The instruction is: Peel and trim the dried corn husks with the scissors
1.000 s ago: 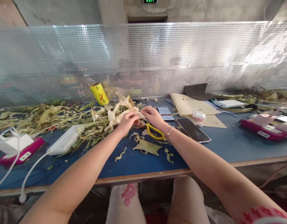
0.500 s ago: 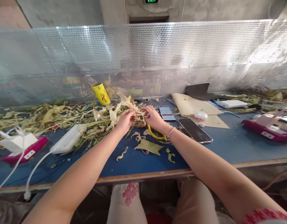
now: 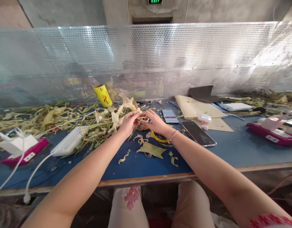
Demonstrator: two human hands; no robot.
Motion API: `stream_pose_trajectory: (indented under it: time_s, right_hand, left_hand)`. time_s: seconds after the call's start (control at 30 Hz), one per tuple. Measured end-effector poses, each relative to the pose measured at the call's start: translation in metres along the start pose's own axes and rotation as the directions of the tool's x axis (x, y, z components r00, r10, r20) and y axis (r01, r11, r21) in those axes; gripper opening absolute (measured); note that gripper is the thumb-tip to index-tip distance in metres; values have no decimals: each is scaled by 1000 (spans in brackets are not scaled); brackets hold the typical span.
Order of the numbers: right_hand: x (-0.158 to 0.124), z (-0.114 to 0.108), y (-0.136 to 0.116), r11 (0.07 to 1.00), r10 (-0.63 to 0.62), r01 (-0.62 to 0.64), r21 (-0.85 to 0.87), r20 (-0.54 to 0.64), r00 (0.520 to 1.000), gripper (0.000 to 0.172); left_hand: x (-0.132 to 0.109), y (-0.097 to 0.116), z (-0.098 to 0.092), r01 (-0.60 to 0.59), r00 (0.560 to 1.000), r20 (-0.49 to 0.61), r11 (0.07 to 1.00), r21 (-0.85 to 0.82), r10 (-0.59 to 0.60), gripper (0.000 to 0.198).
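Observation:
My left hand [image 3: 129, 124] is closed, its thumb and fingers pinching a pale strip of dried husk [image 3: 144, 119]. Close beside it, my right hand [image 3: 155, 122] has its fingers bent around the other end of that strip. Both hands are just above the blue table, at the right end of a heap of dried husks and stalks [image 3: 96, 131]. A yellow loop of cord or cable [image 3: 158, 138] lies under my right wrist. Nearer me, a flat piece of pale green husk [image 3: 152, 149] rests on the table among curled scraps. The fingertips partly hide the strip.
A yellow printed tube [image 3: 103, 95] leans by the perforated metal screen [image 3: 146, 57]. To the right are a phone [image 3: 200, 133], brown paper [image 3: 195, 107] and a clear earbud case [image 3: 204, 118]. Magenta power strips [image 3: 270, 134] and a white power bank [image 3: 68, 141] with cables flank the workspace.
My right hand has shifted slightly left and down, and its fingers now meet those of my left hand. The left hand has hardly moved; the things on the table are the same.

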State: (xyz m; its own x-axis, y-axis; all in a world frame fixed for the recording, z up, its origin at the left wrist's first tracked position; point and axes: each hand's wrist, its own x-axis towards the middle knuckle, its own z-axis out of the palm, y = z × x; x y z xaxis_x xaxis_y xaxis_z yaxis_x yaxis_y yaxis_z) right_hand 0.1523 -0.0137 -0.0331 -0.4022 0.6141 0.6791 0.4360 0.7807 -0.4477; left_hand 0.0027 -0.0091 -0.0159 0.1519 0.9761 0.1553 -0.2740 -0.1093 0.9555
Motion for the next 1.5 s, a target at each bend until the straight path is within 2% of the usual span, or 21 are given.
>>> stream_pose_trajectory:
  time_s: [0.23,0.53,0.67,0.87,1.03,1.33,1.5]
  right_hand:
    - [2,0,2,999,47,-45,25,-90,995,10]
    - [3,0,4,996,84,-83,17,-136,987,14]
    - [2,1,7,996,81,-77,44,-114,990,14]
    - [2,1,6,992,112,-103,70,-132,985,12]
    - [3,0,3,988,148,-141,57,-146,978,17]
    - [5,0,5,985,168,-161,55,-167,971,22]
    - [4,-1,6,990,138,-139,4,-173,975,19]
  left_hand:
    - [-1,-1,0,6,1000,0,1000,15,-6,32]
    - [-2,0,0,29,999,36,995,94,-32,29]
    - [0,-1,-1,28,999,39,993,112,-32,28]
    - [-2,1,0,40,997,69,999,26,-41,18]
    - [-2,2,1,55,998,43,998,-17,-54,12]
    - [-1,-1,-1,-19,998,55,995,103,13,15]
    - [2,-6,-3,-108,992,94,955,275,85,12]
